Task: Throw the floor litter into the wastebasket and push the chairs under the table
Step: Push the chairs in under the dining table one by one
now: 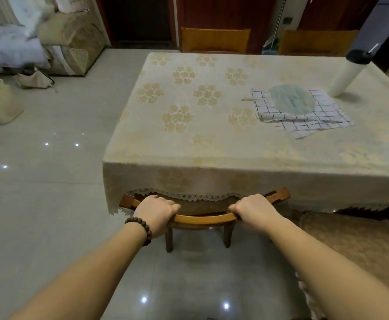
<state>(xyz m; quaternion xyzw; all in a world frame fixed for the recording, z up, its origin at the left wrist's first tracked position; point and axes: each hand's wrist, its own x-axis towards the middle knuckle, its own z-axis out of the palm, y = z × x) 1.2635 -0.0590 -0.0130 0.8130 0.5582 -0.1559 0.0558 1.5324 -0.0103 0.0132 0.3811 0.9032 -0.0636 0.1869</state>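
Chair-pushing is the step in hand: a brown wooden chair with a curved top rail (202, 219) stands at the near edge of the counter (212, 144), which is draped in a cream cloth with pale gold flower clusters. Its seat already lies mostly under the lace-trimmed overhang, and only the rail and two dark back legs show clear of the cloth.

From the head view, the left hand (157, 212), with a dark bead bracelet (140, 228) at the wrist, is closed over the left part of the rail, and the right hand (253, 209) is wrapped around the right part, fingers curled over the top. Both grips sit about equally far from the middle.

To finish well, I judge the push should go straight ahead with even force from both arms, so the chair does not twist and catch the hanging lace. Keeping the legs gliding flat on the glossy grey tiled floor (50, 204) should avoid a tip or a scrape.

Two more orange-brown wooden chair backs (215, 40) stand at the far side, close to the counter. On the counter lie a black-and-white checked cloth (304, 121) and a white cylinder with a black cap (348, 72). No wastebasket is visible, and I cannot tell whether the crumpled things on the floor at left are litter.
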